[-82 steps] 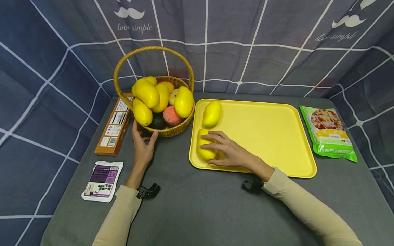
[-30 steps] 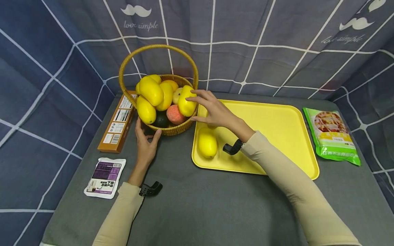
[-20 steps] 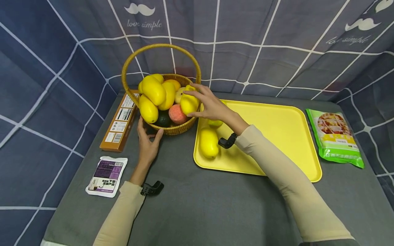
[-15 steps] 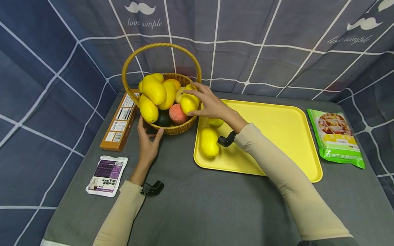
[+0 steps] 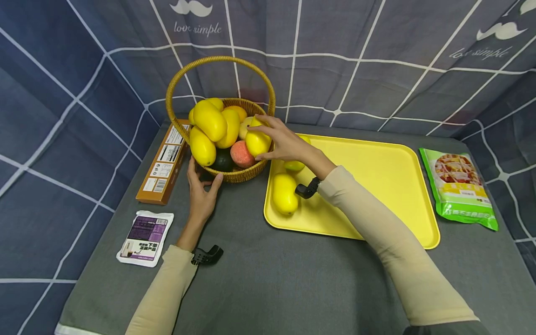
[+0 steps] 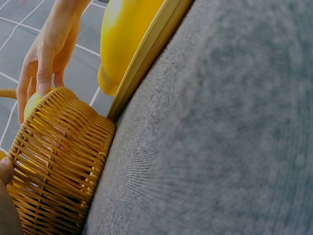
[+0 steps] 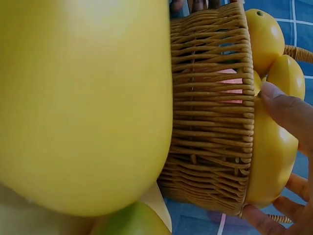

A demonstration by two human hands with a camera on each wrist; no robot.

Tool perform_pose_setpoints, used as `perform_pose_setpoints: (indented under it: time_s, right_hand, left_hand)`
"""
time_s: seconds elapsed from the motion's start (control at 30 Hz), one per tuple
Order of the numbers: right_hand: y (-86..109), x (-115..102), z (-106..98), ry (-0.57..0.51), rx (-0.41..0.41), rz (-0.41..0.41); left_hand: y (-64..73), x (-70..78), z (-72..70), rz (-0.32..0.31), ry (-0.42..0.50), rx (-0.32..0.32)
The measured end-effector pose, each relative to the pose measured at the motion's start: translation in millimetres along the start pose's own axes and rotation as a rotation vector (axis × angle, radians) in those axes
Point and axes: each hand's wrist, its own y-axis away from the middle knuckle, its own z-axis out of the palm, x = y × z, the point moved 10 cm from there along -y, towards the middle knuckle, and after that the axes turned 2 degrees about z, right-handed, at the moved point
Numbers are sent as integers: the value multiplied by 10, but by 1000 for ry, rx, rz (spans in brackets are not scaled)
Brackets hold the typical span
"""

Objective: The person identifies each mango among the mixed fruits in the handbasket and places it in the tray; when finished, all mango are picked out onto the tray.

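My right hand [image 5: 289,144] grips a yellow mango [image 5: 257,139] at the right side of the wicker basket [image 5: 240,176]. In the right wrist view, thumb and fingers span this mango [image 7: 271,156] just above the rim. At the basket's front left, my left hand [image 5: 202,195] holds the wicker wall, thumb in front and fingers round the side; some fingertips are hidden. Several mangoes [image 5: 210,122], a peach [image 5: 243,154] and a dark green avocado [image 5: 223,160] lie in the basket. On the yellow tray [image 5: 360,186] are two mangoes, a near one [image 5: 285,193] and a partly hidden far one [image 5: 295,165].
A brown box [image 5: 157,181] lies left of the basket, with a white and purple pouch [image 5: 144,238] nearer. A green food packet [image 5: 458,186] lies right of the tray. Behind the table hangs a dark checked curtain [image 5: 318,79]. The basket's tall handle [image 5: 219,59] arches over the fruit.
My right hand has let go of the near mango on the tray, moved up and left to the basket and taken hold of a mango there. My left hand stays at the basket.
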Motion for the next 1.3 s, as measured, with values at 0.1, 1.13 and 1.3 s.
perform_pose_setpoints:
  time_s: [0.1, 1.13, 1.3]
  right_hand:
    - [1, 3, 9, 9, -25, 8]
    - [376, -326, -418, 37, 205, -141]
    - [555, -269, -513, 47, 230, -132]
  left_hand:
    - [2, 3, 5, -7, -7, -1]
    - [21, 1, 6, -24, -35, -4]
    - [14, 3, 2, -25, -35, -1]
